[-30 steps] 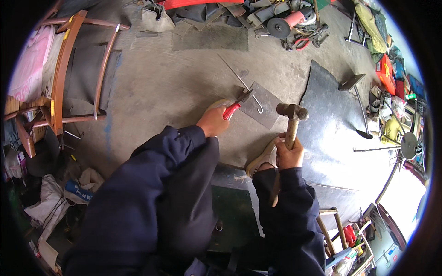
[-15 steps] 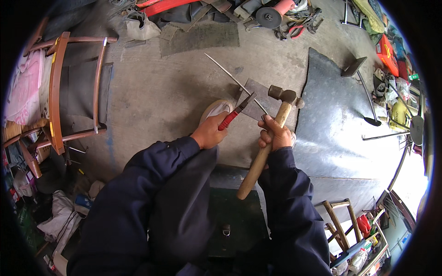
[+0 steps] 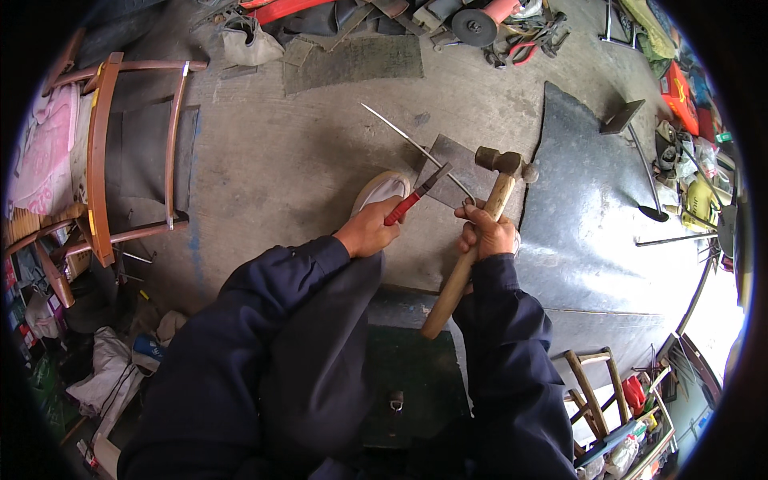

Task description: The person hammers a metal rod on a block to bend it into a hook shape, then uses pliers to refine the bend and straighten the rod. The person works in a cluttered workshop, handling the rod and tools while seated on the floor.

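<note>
Holding pliers, head view: the left hand (image 3: 370,230) is clenched round the grips of red-handled pliers (image 3: 416,195), lower left of the steel plate (image 3: 460,160).
Holding hammer: the right hand (image 3: 488,234), just below the plate, grasps the wooden handle of a ball-peen hammer (image 3: 458,284); its thumb and forefinger also seem to pinch the rod's near end.
Thin metal rod (image 3: 408,141): it slants across above the plate, its far tip beyond the plate's upper left; the plier jaws meet it, but how firmly they bite cannot be told.
Slip risk: a round rod could roll or twist in the pliers if the squeeze is slack.
Finger risk: one hand shares hammer and rod, so a loosened hold could let the hammer head tip toward those fingers.
Plate risk: no fixing shows, so a knock might make it skid toward the canvas shoe (image 3: 382,186) at its left.
Red box (image 3: 678,96): far right of the plate, with a yellow mark.
Yellow container (image 3: 701,194): also far right, bearing dark print, too small to make out surely.
Angle grinder (image 3: 474,28): above the plate; no legible label.
</note>
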`<control>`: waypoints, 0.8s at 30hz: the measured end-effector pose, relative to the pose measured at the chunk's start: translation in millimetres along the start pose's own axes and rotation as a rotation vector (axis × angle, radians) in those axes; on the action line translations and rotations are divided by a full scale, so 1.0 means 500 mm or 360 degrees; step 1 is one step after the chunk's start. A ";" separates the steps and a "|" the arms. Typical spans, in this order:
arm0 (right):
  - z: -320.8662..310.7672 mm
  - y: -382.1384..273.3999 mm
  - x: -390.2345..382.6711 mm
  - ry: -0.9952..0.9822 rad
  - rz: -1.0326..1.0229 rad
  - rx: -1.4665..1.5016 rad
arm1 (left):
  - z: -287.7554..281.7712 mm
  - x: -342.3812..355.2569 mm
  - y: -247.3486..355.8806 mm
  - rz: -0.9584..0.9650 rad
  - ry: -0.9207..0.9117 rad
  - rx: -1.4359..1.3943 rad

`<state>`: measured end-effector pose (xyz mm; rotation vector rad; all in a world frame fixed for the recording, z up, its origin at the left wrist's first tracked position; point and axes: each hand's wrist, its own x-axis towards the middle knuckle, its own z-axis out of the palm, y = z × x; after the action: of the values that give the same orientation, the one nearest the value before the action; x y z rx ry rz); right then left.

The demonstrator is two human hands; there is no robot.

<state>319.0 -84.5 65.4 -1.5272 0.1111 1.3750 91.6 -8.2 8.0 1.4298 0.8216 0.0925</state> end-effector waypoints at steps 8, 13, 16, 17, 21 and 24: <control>0.002 0.007 0.005 0.0004 0.0011 -0.0002 | -0.006 -0.001 0.008 -0.0067 0.0027 0.0117; 0.001 0.011 0.000 0.0056 0.0015 0.0026 | -0.004 -0.003 0.003 -0.0113 0.0000 0.0103; -0.006 0.016 -0.002 0.0120 -0.0021 -0.0039 | 0.001 -0.002 -0.002 0.0043 0.0192 0.0167; -0.008 0.019 -0.002 0.0128 -0.0050 -0.0059 | 0.001 0.000 -0.005 -0.0011 0.0225 0.0167; -0.025 0.030 -0.011 0.0190 -0.0121 -0.0266 | 0.000 0.010 -0.015 -0.0163 0.0353 0.0244; -0.039 0.039 -0.023 0.0240 -0.0137 -0.0341 | 0.003 0.015 -0.021 -0.0241 0.0364 0.0326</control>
<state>315.8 -113.6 58.7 -1.7935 -0.0092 1.2338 93.4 -7.6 -4.9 1.5619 1.1517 0.0576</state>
